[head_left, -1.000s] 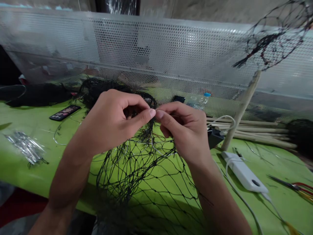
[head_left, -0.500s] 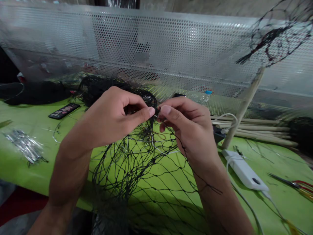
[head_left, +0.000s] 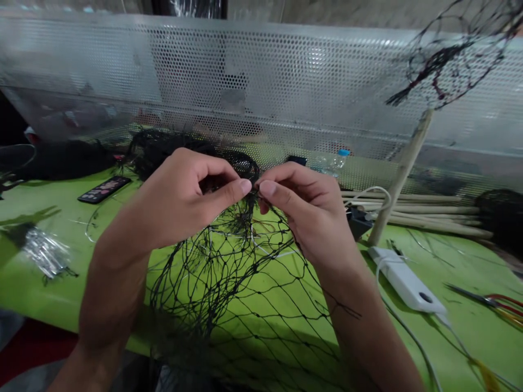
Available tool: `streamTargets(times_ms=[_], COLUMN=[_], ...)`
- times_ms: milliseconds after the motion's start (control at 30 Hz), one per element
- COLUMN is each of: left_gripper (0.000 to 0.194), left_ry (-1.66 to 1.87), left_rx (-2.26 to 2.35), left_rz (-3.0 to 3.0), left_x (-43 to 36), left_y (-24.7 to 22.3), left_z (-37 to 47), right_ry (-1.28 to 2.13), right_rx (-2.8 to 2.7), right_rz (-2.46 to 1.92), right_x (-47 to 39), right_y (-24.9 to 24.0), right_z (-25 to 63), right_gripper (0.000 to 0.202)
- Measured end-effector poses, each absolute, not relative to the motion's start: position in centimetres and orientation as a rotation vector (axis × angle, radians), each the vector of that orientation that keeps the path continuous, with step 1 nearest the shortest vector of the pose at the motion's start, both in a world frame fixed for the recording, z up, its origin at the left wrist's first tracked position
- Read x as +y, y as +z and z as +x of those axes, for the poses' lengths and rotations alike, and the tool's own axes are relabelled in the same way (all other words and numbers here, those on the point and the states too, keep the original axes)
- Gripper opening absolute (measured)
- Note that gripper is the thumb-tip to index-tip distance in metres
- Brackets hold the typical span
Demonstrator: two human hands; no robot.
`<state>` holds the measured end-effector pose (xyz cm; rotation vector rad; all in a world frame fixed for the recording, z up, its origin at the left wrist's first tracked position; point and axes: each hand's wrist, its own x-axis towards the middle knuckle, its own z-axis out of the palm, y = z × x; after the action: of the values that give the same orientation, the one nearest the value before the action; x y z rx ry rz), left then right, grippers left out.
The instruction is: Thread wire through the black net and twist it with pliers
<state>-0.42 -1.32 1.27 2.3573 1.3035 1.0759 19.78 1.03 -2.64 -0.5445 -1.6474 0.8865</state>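
Note:
Black knotted netting point(head_left: 261, 283) hangs from between my two hands and spreads down over the green table point(head_left: 24, 288). My left hand point(head_left: 183, 198) pinches a dark bit of the cord between thumb and forefinger. Close beside it, my right hand point(head_left: 306, 209) grips the top of the netting with thumb and forefinger, the fingertips almost touching those of the left. The small knot or cord between them is too small to make out. Loose cord ends lie across my right wrist.
Behind stands a perforated metal panel point(head_left: 286, 81). To the right are a wooden post point(head_left: 402, 177), sticks point(head_left: 441, 218), a white power bank point(head_left: 408, 280) with a cable, and scissors point(head_left: 486, 299). Leftward lie a phone-like black object point(head_left: 104, 189), silvery pieces point(head_left: 47, 252) and black net bundles point(head_left: 159, 152).
The whole view has shifted slightly, so hands and objects appear a little further left. Both hands keep their pinch on the cord. A dark shadowy shape now shows by the silvery pieces.

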Motion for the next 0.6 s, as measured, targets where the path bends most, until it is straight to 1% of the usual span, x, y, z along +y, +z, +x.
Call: streamTargets(times_ms=[200, 433, 600], left_gripper=[0.032, 0.028, 0.027], left_ry=[1.105, 1.062, 1.014], left_rx=[1.297, 1.253, 1.234], left_rz=[2.362, 2.327, 2.301], left_x=[-1.30, -1.53, -1.35], left_y=[1.22, 1.40, 1.42], left_z=[-0.34, -0.20, -0.30], right_ry=[0.862, 0.848, 0.820], right_rx=[-1.672, -1.681, -1.689], right_rz=[-0.500, -0.612, -0.635], right_x=[0.84, 0.90, 0.28], right_y=[-2.39, -2.42, -2.03], right_z=[20.01, 19.99, 20.08], right_gripper=[0.007, 0.014, 0.014])
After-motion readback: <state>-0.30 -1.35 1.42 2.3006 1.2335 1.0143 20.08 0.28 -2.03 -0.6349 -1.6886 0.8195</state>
